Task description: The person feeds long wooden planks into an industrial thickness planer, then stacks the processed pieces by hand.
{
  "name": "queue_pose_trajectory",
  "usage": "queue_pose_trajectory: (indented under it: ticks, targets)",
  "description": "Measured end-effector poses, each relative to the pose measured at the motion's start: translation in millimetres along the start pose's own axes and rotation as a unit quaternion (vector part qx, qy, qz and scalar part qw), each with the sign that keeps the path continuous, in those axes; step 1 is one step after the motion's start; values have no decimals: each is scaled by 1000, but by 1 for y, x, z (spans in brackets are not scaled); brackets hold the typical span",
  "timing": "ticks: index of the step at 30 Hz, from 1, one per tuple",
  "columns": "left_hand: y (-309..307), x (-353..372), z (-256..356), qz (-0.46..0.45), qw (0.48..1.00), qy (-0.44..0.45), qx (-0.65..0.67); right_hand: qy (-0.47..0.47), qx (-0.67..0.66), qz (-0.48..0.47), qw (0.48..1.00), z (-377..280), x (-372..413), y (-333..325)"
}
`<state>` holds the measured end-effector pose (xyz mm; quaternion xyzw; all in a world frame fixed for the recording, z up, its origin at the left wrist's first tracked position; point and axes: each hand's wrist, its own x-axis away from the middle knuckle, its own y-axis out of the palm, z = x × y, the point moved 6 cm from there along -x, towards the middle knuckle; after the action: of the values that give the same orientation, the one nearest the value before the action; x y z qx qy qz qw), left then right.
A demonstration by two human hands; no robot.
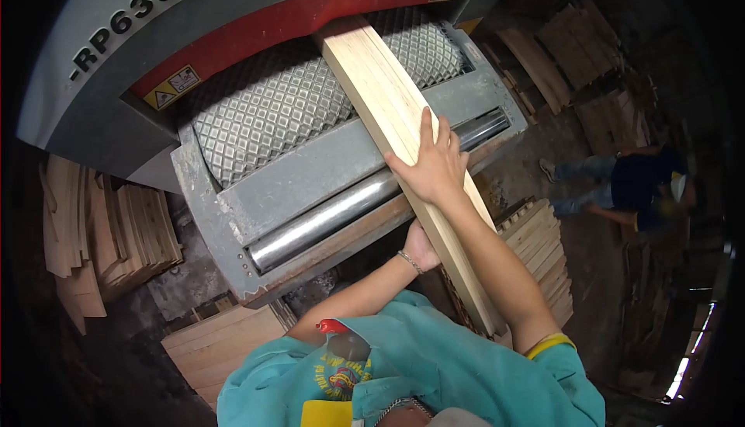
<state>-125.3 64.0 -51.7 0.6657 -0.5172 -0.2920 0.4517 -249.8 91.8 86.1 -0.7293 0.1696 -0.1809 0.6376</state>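
Observation:
A long, thick pale wooden board (372, 70) slants from the mouth of the planer down towards my body, its far end hidden inside the machine. My right hand (434, 161) lies across its top, fingers spread, with the thumb at the left edge and the outer fingers over the right edge. Below it, my left hand (423, 247) holds the board from the left and underneath; most of its fingers are hidden behind the wood. A bracelet circles the left wrist. Under the board are the machine's grey bed (310, 167) and a shiny metal roller (326, 225).
A diamond-patterned plate (264, 112) lies at the planer's mouth, below a red strip (303, 19). Cut boards are stacked at left (128, 229), lower left (225, 349) and right (539, 252). Another person (640, 186) is off to the right.

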Motion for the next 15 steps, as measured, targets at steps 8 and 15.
queue_pose_trajectory:
  ticks: [8, 15]
  targets:
    - [8, 8, -28, 111, 986, 87, -89, -10, -46, 33, 998, -9, -10, -11]
    - [2, 43, -14, 102, 949, 253, -159, -164, -149, 99, 970, 15, 6, -14]
